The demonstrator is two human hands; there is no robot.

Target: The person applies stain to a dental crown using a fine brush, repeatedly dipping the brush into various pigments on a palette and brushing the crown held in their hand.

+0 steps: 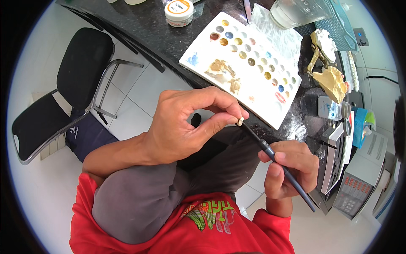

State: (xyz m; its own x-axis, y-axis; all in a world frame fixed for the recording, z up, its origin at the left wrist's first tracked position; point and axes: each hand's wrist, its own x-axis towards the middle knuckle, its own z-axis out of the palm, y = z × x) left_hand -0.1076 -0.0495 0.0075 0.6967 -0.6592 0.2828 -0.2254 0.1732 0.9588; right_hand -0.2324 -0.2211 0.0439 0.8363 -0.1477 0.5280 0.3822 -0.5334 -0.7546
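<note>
My left hand [179,125] is closed in a pinch between thumb and forefinger. A tiny ivory-coloured dental crown [240,121] shows at those fingertips. In my right hand [296,167] is a slim brush [268,149] with a dark blue-grey handle, held like a pen. Its black front end points up and left and reaches the crown; whether the tip touches it I cannot tell. Both hands are above my lap, just in front of a white palette [247,84] with rows of coloured wells and brown and blue smears.
Around the palette on the dark speckled counter [139,29] are a white lidded jar [179,15], a clear glass [292,15], plaster dental models [330,82] on an articulator and a capped bottle [332,109]. A grey device [363,173] stands right; a black chair [84,63] left.
</note>
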